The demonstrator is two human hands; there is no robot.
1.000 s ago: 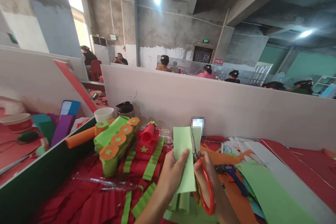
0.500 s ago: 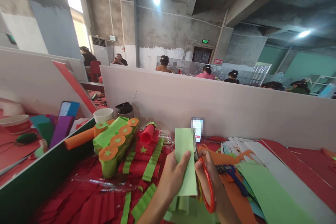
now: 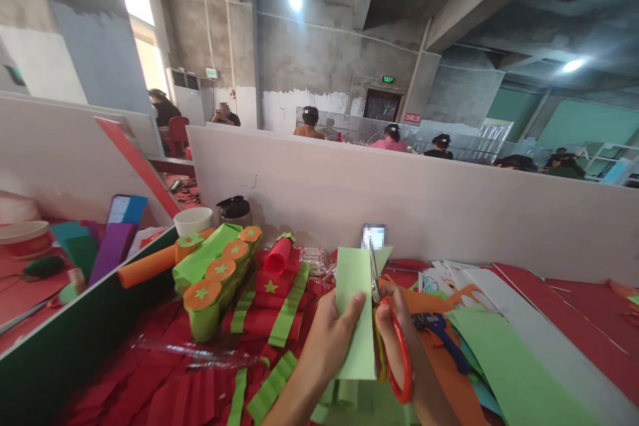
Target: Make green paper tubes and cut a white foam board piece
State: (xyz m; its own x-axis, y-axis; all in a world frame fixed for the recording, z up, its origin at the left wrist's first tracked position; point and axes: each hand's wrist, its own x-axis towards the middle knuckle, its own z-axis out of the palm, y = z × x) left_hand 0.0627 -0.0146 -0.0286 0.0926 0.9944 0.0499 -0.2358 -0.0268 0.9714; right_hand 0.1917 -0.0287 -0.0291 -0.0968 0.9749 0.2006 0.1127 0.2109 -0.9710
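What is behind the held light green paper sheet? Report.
Below its lower edge, more light green paper shows. The held sheet hides most fingers of the left hand and anything else behind.

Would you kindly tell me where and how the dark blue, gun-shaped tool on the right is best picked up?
I would take the dark blue, gun-shaped tool by its handle, coming from above on the near right. That slim, straight part slants toward the wearer and rightward, while the thicker body lies closer to the red-handled scissors.

fwd: ptn (image 3: 424, 203) blocks, air abv open | L: star-top rolls (image 3: 220, 271) obstr | R: glue gun (image 3: 442, 334) nr scissors (image 3: 402, 344)
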